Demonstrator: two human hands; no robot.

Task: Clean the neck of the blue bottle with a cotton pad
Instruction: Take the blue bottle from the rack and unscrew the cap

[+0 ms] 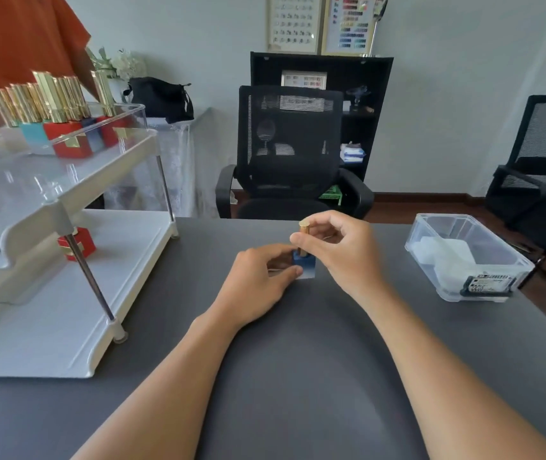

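The blue bottle (306, 266) stands upright on the dark grey table (298, 360), a little beyond its middle. My left hand (258, 287) grips its square blue base from the left side. Its tall gold cap (304, 231) is pinched between the thumb and fingers of my right hand (338, 247), which comes in from the right. The bottle's neck is hidden behind my fingers. White cotton pads (447, 257) lie in a clear plastic box (464, 257) at the right of the table.
A white two-tier rack (65, 293) fills the left side; its upper clear tray holds several gold-capped bottles (65, 127), and a red bottle (77, 247) sits on the lower shelf. Black office chairs (291, 151) stand behind the table. A person in orange (16, 38) stands far left.
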